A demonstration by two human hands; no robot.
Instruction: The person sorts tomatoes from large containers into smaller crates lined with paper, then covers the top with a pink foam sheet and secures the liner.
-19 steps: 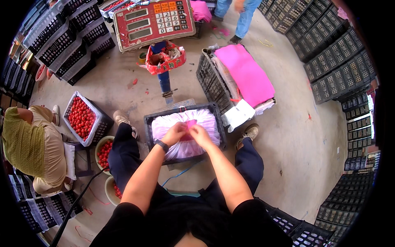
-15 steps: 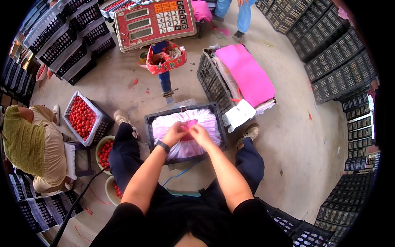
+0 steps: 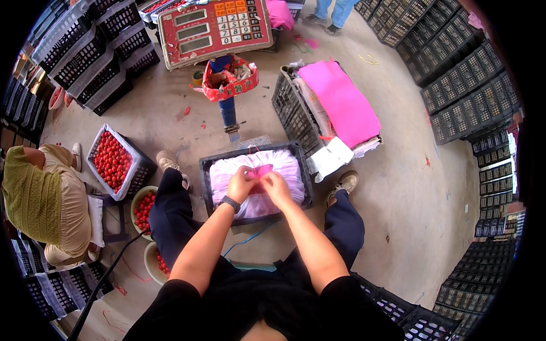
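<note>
In front of me stands a black plastic crate [image 3: 310,193], its contents covered by a pale pink-white plastic liner [image 3: 227,170] gathered over the top. Both my hands are over its middle, fingers closed and close together. My left hand [image 3: 242,185], with a dark band on the wrist, pinches thin red string. Opposite it, my right hand [image 3: 275,187] pinches at the same string. A small bright pink piece [image 3: 263,170] shows between the hands. The string crosses the crate's far rim; the fingertips partly hide where it meets my hands.
Left are a lined crate of red fruit [image 3: 114,162] and bowls of fruit [image 3: 145,210], near a seated person [image 3: 51,199]. Ahead stands a red scale [image 3: 216,31]; right of it, a crate topped with pink sheets [image 3: 341,102]. Stacked black crates [image 3: 466,85] line the right.
My hands stay over the liner, with the fingers shifting slightly at the string. In the background, the standing person's legs have moved a little.
</note>
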